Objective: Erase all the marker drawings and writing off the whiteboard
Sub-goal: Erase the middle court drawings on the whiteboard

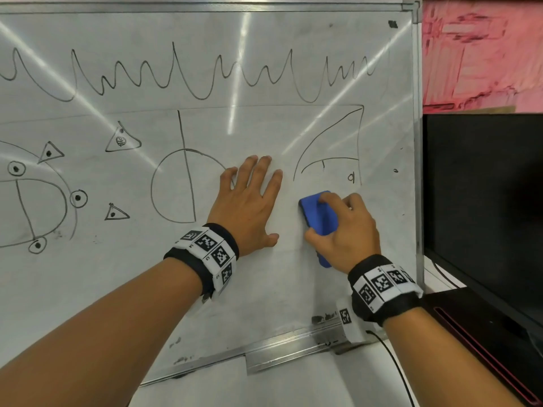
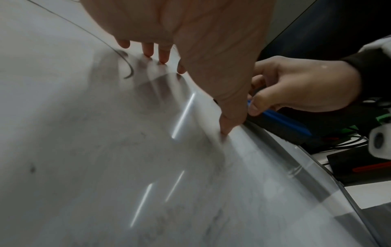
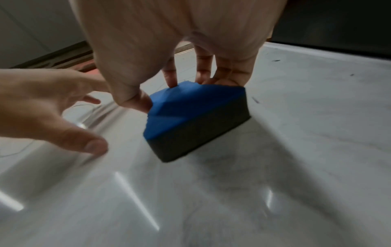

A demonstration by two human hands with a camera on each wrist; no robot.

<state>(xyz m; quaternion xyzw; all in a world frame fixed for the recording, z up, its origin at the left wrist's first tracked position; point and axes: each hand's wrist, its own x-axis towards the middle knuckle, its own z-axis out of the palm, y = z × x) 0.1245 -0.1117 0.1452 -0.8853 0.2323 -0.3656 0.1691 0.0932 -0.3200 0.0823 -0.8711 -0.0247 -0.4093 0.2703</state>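
I am holding the blue eraser (image 1: pixel 318 218) in my right hand (image 1: pixel 348 233), with the thumb on one side and the fingers curled over the top, and I am pressing its dark felt face flat on the whiteboard (image 1: pixel 264 289). My left hand (image 1: pixel 249 207) is lying beside it with the fingers straight and spread, the palm resting on the board and holding nothing; I think it is steadying the board.

I judge that the task is only at its beginning. The lower right part of the board, around and below my hands, is showing only grey smudges. Almost all the drawings are waiting above and to the left: the long wavy line (image 1: pixel 188 74) across the top, the curved fin shape (image 1: pixel 332 142) just above the eraser, the circle with a line through it (image 1: pixel 176 186) beside my left hand, the small triangles with dots (image 1: pixel 122 141), and the big oval with ringed dots (image 1: pixel 32 207) at the left edge.

The board is smooth and glossy, throwing back bright streaks of light, and it has a thin metal frame. The eraser looks like a soft block, with a blue moulded upper part and a thick dark pad under it. On the right, a black screen (image 1: pixel 484 201) is standing near the board.
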